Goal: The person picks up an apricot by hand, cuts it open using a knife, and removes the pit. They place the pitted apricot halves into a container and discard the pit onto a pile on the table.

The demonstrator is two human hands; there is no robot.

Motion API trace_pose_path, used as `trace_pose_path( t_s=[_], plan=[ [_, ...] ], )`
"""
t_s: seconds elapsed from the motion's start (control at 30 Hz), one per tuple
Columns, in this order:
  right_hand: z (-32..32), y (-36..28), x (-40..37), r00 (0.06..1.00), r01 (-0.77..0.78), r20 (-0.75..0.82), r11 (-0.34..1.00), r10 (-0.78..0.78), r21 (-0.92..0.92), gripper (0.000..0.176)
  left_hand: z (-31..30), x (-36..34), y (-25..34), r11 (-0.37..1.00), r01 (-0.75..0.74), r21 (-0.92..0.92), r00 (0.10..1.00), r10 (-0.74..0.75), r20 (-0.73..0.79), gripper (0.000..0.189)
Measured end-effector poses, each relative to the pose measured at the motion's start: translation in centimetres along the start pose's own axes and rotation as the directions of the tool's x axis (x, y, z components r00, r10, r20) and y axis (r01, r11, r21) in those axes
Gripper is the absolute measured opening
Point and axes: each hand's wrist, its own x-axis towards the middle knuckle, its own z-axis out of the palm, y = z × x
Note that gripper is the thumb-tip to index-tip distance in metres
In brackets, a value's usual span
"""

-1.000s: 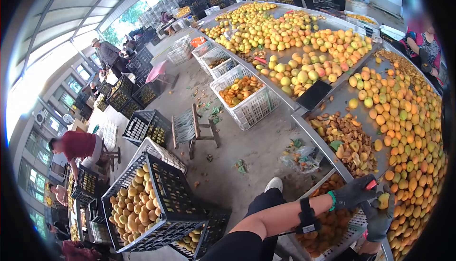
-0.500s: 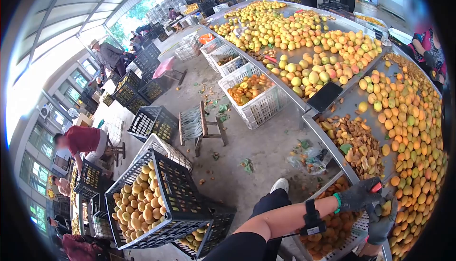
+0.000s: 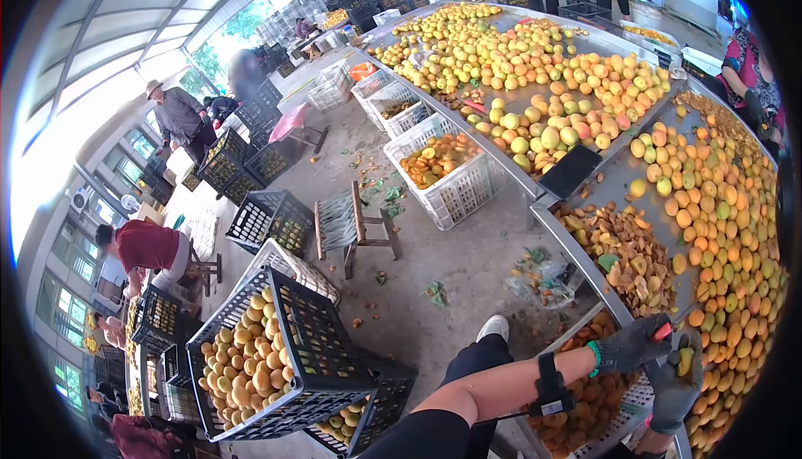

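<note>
My left hand [image 3: 628, 345], in a dark glove with a green band at the wrist, is closed around a tool with a red handle [image 3: 662, 331]. Any blade on it is hidden. Just below, my gloved right hand [image 3: 675, 396] grips a yellow-orange apricot [image 3: 685, 362], partly covered by the fingers. Both hands are close together over the edge of the metal table [image 3: 576, 250]. Beneath them stands a white crate [image 3: 618, 426] of orange fruit pieces. Beside the hands lie a heap of cut apricot pieces [image 3: 626, 263] and many whole apricots [image 3: 727, 267].
A black crate of brownish round fruit [image 3: 251, 350] stands at lower left. Near a small folding stool [image 3: 355, 225] is a white crate of cut fruit [image 3: 443, 175]. A dark flat device [image 3: 571, 172] rests on the table divider. Co-workers sit and stand around the hall.
My hands have barely moved; the apricot in my right hand has turned and looks narrower. At left, the person in a checked shirt has shifted, and the person in maroon has moved slightly.
</note>
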Motion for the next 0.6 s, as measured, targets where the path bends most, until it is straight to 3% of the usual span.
trace_pose_path(
  t_s=[0.03,0.13,0.17,0.23,0.27,0.33,0.37,0.43,0.47,0.53,0.6],
  plan=[
    [-1.2,0.1,0.4,0.995,-0.004,0.101,0.997,-0.003,0.073,0.040,0.0,0.0,-0.1,1.000,-0.022,0.004,1.000,0.022,-0.006,0.022],
    [-2.7,-0.4,0.9,0.992,0.033,0.119,0.991,-0.049,0.130,0.045,0.1,-0.6,1.8,0.987,0.009,0.158,1.000,-0.008,-0.008,0.019],
    [-1.9,-0.6,0.6,0.992,0.033,0.118,0.991,-0.048,0.130,0.045,0.2,-0.6,1.7,0.988,0.010,0.157,1.000,-0.009,-0.008,0.019],
    [0.3,-1.3,-0.3,0.996,-0.076,0.065,0.933,0.057,0.351,0.052,0.2,-0.5,1.2,0.992,-0.036,0.120,0.999,0.038,-0.015,0.017],
    [-0.1,-1.1,-0.3,0.997,-0.074,0.062,0.933,0.055,0.352,0.052,0.3,-0.5,1.3,0.992,-0.035,0.119,0.999,0.037,-0.012,0.017],
    [-1.2,-0.5,-0.4,0.915,-0.139,0.392,0.988,0.101,0.070,0.054,0.3,-0.6,1.6,0.998,0.011,0.063,1.000,-0.012,0.013,0.018],
    [-0.9,-0.4,-0.5,0.914,-0.140,0.394,0.987,0.100,0.074,0.054,0.3,-0.4,1.2,0.998,0.012,0.066,1.000,-0.012,0.011,0.018],
    [0.2,0.0,-1.1,0.993,0.074,0.113,0.958,-0.044,-0.278,0.056,0.2,0.1,-0.1,0.991,-0.060,0.116,0.998,0.060,0.004,0.019],
    [1.7,-1.1,-1.6,0.971,0.001,0.238,0.998,0.015,-0.070,0.054,0.2,0.0,0.2,0.991,-0.060,0.115,0.998,0.061,0.002,0.019],
    [-0.1,-1.6,-0.8,0.976,0.053,0.217,0.994,-0.033,-0.090,0.053,0.2,-0.3,1.2,0.967,-0.010,0.256,1.000,0.014,-0.016,0.021],
    [-0.6,-1.7,-0.4,0.972,0.118,0.213,0.991,-0.102,-0.061,0.053,0.3,-0.5,1.4,0.965,-0.014,0.261,1.000,0.020,-0.021,0.022]
  ],
)
